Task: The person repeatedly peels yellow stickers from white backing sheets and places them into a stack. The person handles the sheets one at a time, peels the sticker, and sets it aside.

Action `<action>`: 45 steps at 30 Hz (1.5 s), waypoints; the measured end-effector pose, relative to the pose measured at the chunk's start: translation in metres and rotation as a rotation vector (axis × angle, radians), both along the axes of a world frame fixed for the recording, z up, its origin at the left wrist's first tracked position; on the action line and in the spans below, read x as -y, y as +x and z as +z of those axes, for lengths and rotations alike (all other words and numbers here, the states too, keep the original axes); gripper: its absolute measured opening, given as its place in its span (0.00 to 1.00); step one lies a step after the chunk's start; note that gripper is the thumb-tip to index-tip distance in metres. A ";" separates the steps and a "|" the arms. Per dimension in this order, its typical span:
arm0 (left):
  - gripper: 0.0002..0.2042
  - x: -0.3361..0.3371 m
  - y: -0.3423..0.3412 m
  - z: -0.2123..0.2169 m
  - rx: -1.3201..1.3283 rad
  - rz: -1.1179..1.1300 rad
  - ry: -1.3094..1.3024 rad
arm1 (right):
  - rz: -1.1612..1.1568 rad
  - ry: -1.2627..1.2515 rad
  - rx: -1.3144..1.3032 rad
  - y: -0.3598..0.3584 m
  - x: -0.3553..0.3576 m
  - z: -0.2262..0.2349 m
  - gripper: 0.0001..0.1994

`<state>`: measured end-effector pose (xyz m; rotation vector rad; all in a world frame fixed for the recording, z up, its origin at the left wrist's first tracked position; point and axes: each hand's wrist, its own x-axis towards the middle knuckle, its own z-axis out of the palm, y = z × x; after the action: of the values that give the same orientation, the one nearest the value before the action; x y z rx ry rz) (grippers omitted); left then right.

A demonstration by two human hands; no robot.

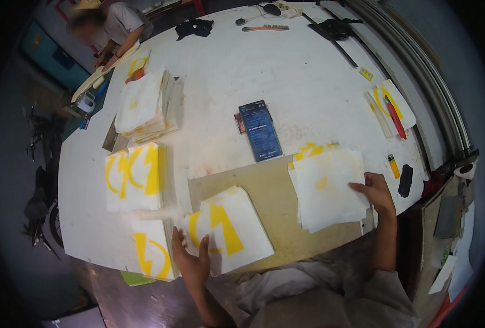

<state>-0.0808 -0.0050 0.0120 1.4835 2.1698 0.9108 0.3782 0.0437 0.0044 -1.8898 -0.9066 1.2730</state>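
Observation:
My left hand (190, 257) lies flat with fingers spread on the near edge of a stack of white sheets printed with yellow shapes (231, 227), which rests on a brown board (275, 199). My right hand (375, 191) presses its fingers on the right edge of another stack of white sheets (327, 188), plain side up, yellow showing at the far edge. A further printed stack (152, 254) sits just left of my left hand, and one more (134, 176) lies beyond it.
A dark phone (260, 130) lies mid-table. A tall pile of sheets (146, 106) stands at the left. A red-handled tool on sheets (393, 109), a yellow lighter (393, 165) and a black object (405, 180) lie right. Another person (111, 27) works at the far left corner.

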 end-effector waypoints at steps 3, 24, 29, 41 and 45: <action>0.32 -0.001 0.011 0.001 -0.238 -0.144 0.201 | 0.111 0.074 -0.043 -0.010 0.002 0.000 0.16; 0.29 -0.021 0.143 -0.021 1.020 -0.691 0.259 | 0.181 0.763 -0.185 -0.061 0.060 -0.003 0.12; 0.24 -0.032 0.158 -0.034 1.050 -0.664 0.214 | 0.162 0.792 -0.169 -0.063 0.056 -0.012 0.13; 0.14 -0.025 0.180 -0.050 0.875 -0.648 0.343 | 0.074 0.670 -0.047 -0.077 0.060 -0.028 0.11; 0.12 -0.022 0.175 -0.044 0.816 -0.676 0.387 | -0.010 0.850 -0.184 -0.081 0.065 -0.022 0.11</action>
<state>0.0941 0.0170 -0.0324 1.4737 0.8688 1.3776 0.2974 -0.0209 -0.0181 -1.0882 -1.1023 0.8277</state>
